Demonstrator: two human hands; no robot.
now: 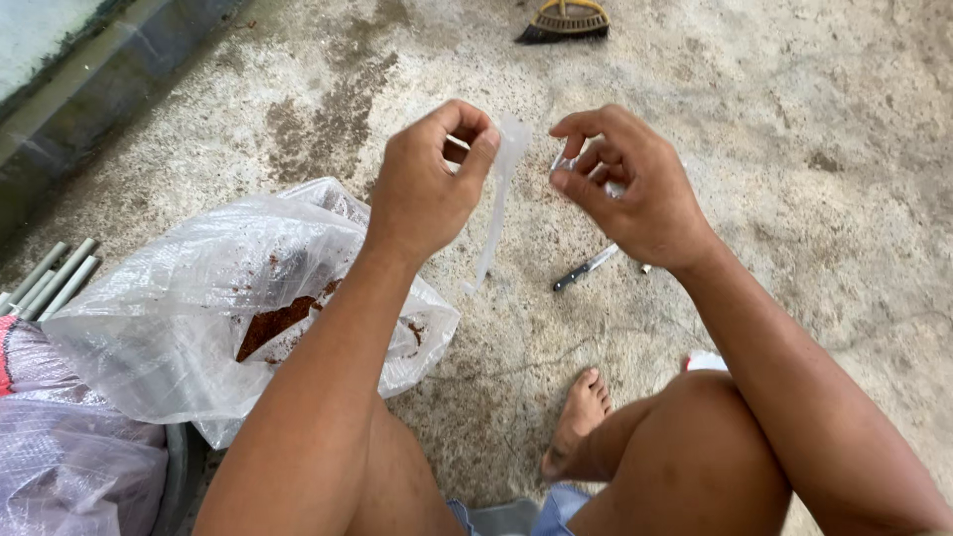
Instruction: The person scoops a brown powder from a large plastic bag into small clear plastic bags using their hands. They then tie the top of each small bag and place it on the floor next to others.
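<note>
Left hand (427,184) and right hand (625,189) pinch a thin clear plastic strip (499,199) — limp, feather-light, probably slippery — best gripped at its top edge.

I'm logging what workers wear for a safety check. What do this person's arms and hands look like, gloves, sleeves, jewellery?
Both arms are bare from the elbow down, with no sleeves in view. The left hand and the right hand wear no gloves, and no rings, watch or bracelets show. The fingernails are short. The legs and one foot are bare too; blue shorts show at the bottom edge.
</note>
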